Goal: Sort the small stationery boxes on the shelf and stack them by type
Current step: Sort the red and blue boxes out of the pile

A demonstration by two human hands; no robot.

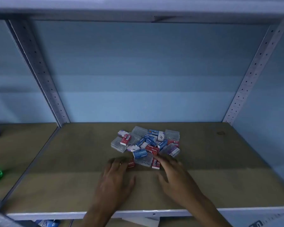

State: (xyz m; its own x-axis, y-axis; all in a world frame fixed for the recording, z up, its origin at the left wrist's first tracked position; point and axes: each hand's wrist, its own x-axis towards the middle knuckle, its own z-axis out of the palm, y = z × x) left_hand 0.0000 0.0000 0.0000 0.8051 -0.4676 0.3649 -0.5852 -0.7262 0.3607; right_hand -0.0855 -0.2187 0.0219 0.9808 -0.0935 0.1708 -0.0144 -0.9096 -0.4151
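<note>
Currently both hands, left (116, 173) and right (174, 174), reach with fingers spread, gripping nothing, toward the mixed pile of boxes (146, 145) at the shelf (72, 185) centre; risk: a careless sweep could scatter them.

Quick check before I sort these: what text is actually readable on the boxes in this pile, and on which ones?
"Staples": blue box at the pile's near edge.
"Staples": red box just behind it.
"Staples": blue box mid-pile, only just legible.
Barcodes, other print and the clear plastic boxes' contents: too small or blurred to read.
</note>
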